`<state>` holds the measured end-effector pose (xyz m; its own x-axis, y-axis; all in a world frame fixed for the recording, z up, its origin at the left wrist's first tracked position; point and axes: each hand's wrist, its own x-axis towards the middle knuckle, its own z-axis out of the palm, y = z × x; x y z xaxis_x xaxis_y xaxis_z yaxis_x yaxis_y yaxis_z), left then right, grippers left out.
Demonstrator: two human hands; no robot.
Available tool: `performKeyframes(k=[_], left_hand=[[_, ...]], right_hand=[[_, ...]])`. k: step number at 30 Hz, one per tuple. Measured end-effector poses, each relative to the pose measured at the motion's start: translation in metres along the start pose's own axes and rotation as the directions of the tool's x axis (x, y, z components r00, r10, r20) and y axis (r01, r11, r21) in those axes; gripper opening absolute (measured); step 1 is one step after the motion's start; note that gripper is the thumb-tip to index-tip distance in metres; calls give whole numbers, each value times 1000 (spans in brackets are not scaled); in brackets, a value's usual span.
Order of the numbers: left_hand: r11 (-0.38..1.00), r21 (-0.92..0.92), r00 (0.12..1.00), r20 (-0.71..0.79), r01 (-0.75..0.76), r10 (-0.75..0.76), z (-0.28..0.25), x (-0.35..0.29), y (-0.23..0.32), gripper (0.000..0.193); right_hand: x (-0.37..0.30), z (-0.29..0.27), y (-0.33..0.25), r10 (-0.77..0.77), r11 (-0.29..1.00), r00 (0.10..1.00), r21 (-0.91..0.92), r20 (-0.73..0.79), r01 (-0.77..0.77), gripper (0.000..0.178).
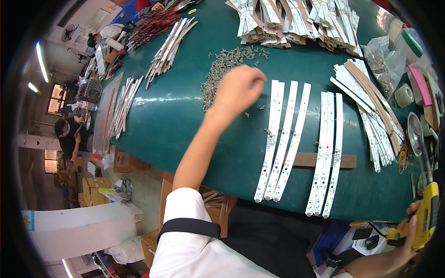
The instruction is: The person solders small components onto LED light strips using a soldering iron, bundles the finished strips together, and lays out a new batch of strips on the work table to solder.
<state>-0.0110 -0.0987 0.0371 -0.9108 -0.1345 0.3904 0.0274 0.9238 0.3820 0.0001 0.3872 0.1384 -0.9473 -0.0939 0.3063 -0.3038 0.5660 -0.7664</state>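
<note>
My left hand [238, 92] is over the right side of a heap of small grey metal pieces [215, 74], fingers curled together. Whatever the fingertips hold, if anything, does not show. At the lower right my right hand [410, 231] grips a yellow-and-black pistol-shaped tool [426, 215] with a metal shaft pointing up. Between the hands lie two groups of narrow white circuit-board strips, a left group [282, 143] and a right group [327, 153]. Small metal pieces sit on some strips near their middles. A flat brown bar [303, 160] runs crosswise under the strips.
Bundled strips [287, 23] crowd the green table's [171, 125] far side. More strips lie piled at the right [371, 111] and left [169, 51]. A clear bag [384, 60], tape roll [404, 95] and metal bowl [414, 133] line the right edge. Another person [69, 136] works far left.
</note>
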Motion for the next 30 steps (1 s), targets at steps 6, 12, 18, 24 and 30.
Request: performKeyframes(k=[6, 12, 18, 24, 30], left_hand=[[985, 136, 994, 18, 107, -110, -14, 9, -72, 16], [982, 186, 997, 72, -44, 31, -1, 10, -84, 17], [990, 9, 982, -127, 139, -137, -6, 16, -54, 13], [960, -203, 974, -74, 194, -213, 14, 10, -18, 14], [961, -8, 956, -100, 277, -276, 6, 5, -44, 14]], right_hand=[[12, -21, -4, -193, 904, 981, -385, 20, 186, 25], [-15, 23, 4, -20, 991, 997, 133, 68, 10, 42], [-36, 50, 4, 66, 929, 998, 364, 11, -65, 47], [-52, 72, 12, 183, 802, 982, 571, 42, -174, 49], [-63, 80, 17, 250, 731, 964, 636, 86, -246, 51]])
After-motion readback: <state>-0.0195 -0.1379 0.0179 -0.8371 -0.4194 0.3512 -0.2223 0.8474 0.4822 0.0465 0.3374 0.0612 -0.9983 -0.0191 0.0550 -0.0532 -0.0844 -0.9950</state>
